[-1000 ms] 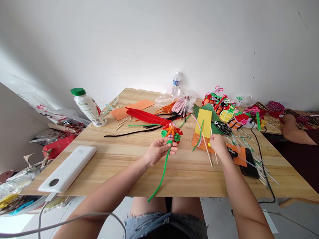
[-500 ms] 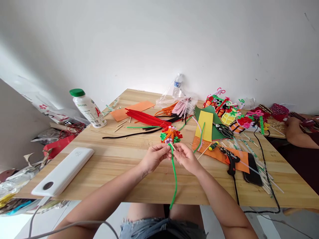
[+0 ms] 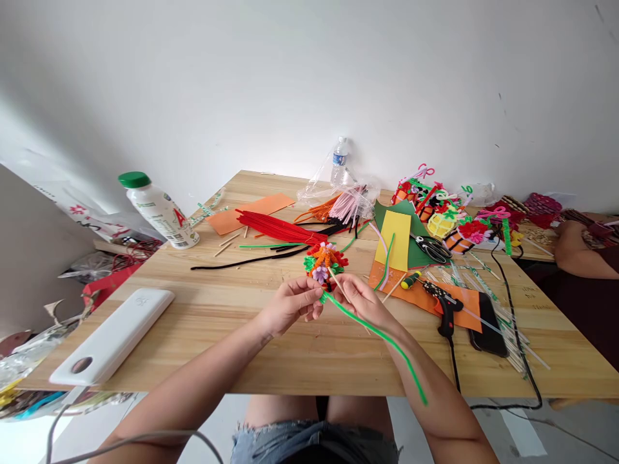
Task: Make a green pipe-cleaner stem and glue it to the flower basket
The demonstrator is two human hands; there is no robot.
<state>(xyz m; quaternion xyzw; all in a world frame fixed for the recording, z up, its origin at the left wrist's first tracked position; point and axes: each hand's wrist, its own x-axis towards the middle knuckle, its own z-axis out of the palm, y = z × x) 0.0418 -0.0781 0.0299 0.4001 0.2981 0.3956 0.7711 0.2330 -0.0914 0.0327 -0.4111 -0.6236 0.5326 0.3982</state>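
Observation:
My left hand (image 3: 294, 304) pinches a bright green pipe cleaner (image 3: 389, 338) near its end, which looks curled between thumb and fingertips. The long free part slants down to the right, across my right forearm. In my right hand (image 3: 363, 299) a thin wooden stick (image 3: 336, 282) is gripped, its tip pointing up and left. Both hands are close together above the table's front part. Just beyond them sits a pipe-cleaner flower cluster (image 3: 325, 259) in orange, red, green and lilac; its lower side is partly hidden by the hands.
Red pipe cleaners (image 3: 275, 227) lie behind the cluster. To the right are yellow card (image 3: 395, 238), scissors (image 3: 432, 249), a glue gun (image 3: 447, 309) with its cable, and a phone (image 3: 489, 338). A white power bank (image 3: 113, 335) and a bottle (image 3: 162, 212) stand left. Another person's arm (image 3: 580, 251) shows far right.
The green pipe cleaner has swung from hanging straight down to slanting right. My hands have parted slightly; the left holds the pipe cleaner, and the stick shows more clearly in the right.

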